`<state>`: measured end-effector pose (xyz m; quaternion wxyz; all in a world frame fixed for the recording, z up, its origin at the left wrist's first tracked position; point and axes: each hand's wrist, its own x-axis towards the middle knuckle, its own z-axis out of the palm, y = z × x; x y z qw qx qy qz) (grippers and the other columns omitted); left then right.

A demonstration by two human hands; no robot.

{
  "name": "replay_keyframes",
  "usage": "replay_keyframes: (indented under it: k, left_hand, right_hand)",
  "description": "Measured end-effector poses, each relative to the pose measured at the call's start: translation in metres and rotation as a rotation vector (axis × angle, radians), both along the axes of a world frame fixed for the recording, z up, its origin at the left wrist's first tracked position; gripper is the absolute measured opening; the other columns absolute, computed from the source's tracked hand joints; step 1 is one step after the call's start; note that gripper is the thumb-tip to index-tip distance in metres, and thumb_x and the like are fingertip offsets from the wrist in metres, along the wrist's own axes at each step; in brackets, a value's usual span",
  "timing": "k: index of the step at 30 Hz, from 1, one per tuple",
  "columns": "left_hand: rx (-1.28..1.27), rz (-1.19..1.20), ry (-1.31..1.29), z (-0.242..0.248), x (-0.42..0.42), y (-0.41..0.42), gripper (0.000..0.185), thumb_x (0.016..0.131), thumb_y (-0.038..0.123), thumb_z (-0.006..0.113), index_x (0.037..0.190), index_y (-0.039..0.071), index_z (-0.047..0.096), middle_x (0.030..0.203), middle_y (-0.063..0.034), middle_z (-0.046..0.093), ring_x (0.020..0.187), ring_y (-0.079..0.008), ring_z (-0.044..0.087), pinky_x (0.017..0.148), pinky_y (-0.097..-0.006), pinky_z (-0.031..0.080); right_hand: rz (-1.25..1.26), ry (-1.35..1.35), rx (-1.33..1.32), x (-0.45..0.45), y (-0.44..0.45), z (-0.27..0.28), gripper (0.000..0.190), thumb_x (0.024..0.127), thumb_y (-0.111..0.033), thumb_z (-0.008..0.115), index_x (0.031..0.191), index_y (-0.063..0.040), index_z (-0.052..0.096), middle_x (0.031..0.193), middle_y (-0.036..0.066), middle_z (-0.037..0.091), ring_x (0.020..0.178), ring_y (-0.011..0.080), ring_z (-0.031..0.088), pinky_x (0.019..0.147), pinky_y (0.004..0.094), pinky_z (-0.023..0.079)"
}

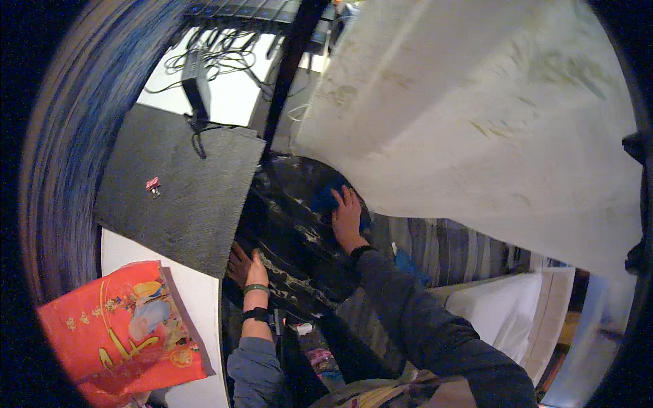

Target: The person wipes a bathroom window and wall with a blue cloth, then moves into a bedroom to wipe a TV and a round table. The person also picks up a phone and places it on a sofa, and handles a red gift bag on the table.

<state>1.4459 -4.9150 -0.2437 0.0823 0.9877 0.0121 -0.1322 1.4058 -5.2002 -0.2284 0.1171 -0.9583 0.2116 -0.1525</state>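
Note:
A black tabletop (pixel 285 245) with white, marble-like veins lies before me, its far edge rounded. My right hand (pixel 349 219) is spread over a dark blue cloth (pixel 325 198) near the top's right edge, the palm pressed down on it. Lower on the left, my left hand (pixel 248 268) rests at the edge of the black top, fingers apart and holding nothing. Its fingertips are in shadow beside a dark grey mat (pixel 189 188). A green bangle and a black band circle the left wrist.
A pink binder clip (pixel 153 186) sits on the mat. Beyond are a black power adapter (pixel 196 94) and tangled cables (pixel 224 58). A red printed package (pixel 125 331) lies lower left. A large pale fabric sheet (pixel 459 112) hangs at right, above a white container (pixel 495 311).

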Motion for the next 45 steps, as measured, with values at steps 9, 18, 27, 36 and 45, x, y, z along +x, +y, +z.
replay_keyframes:
  k: [9, 18, 27, 36, 45]
  left_hand:
    - [0.058, -0.053, -0.208, -0.016, 0.001, 0.013, 0.073, 0.093, 0.049, 0.052, 0.152, 0.015, 0.024, 0.149, -0.0195, 0.033, 0.132, -0.0401, 0.036, 0.112, -0.0564, 0.023]
    - [0.013, -0.054, -0.053, -0.005, -0.002, 0.010, 0.073, 0.093, 0.048, 0.051, 0.152, 0.016, 0.023, 0.157, -0.0148, 0.020, 0.140, -0.0378, 0.023, 0.113, -0.0545, 0.021]
    - [-0.053, 0.027, -0.084, 0.006, -0.002, 0.013, 0.072, 0.092, 0.045, 0.055, 0.150, 0.012, 0.028, 0.146, -0.0204, 0.040, 0.135, -0.0369, 0.038, 0.109, -0.0547, 0.027]
    - [-1.135, -0.343, -0.403, 0.166, 0.054, -0.137, 0.094, 0.080, 0.037, 0.074, 0.148, -0.002, 0.022, 0.155, -0.0265, 0.019, 0.142, -0.0421, 0.023, 0.113, -0.0470, 0.024]
    - [-1.408, -0.584, -0.346, 0.224, 0.035, -0.220, 0.095, 0.076, 0.041, 0.077, 0.150, 0.010, 0.026, 0.146, -0.0168, 0.039, 0.137, -0.0419, 0.030, 0.111, -0.0532, 0.024]
  right_hand:
    - [0.054, 0.132, 0.058, -0.100, 0.056, 0.003, 0.056, 0.077, -0.002, 0.057, 0.130, -0.021, 0.056, 0.142, 0.013, 0.045, 0.127, 0.0386, 0.043, 0.104, 0.0522, 0.036]
    - [-0.272, -0.049, -0.037, 0.013, -0.020, -0.015, 0.056, 0.079, -0.013, 0.063, 0.133, -0.010, 0.050, 0.143, 0.018, 0.043, 0.130, 0.0408, 0.039, 0.105, 0.0537, 0.034]
    - [0.456, -0.014, 0.043, 0.043, 0.101, 0.011, 0.056, 0.071, -0.002, 0.063, 0.126, -0.011, 0.057, 0.139, 0.016, 0.047, 0.127, 0.0391, 0.043, 0.103, 0.0510, 0.036]
    - [0.213, 0.328, 0.758, -0.016, 0.084, 0.047, 0.049, 0.085, -0.017, 0.059, 0.133, -0.013, 0.051, 0.144, 0.013, 0.044, 0.128, 0.0304, 0.044, 0.104, 0.0459, 0.038]
    - [0.701, 0.227, 0.070, -0.047, 0.048, -0.006, 0.067, 0.065, -0.009, 0.069, 0.129, -0.017, 0.053, 0.140, 0.014, 0.046, 0.121, 0.0375, 0.047, 0.098, 0.0481, 0.044]
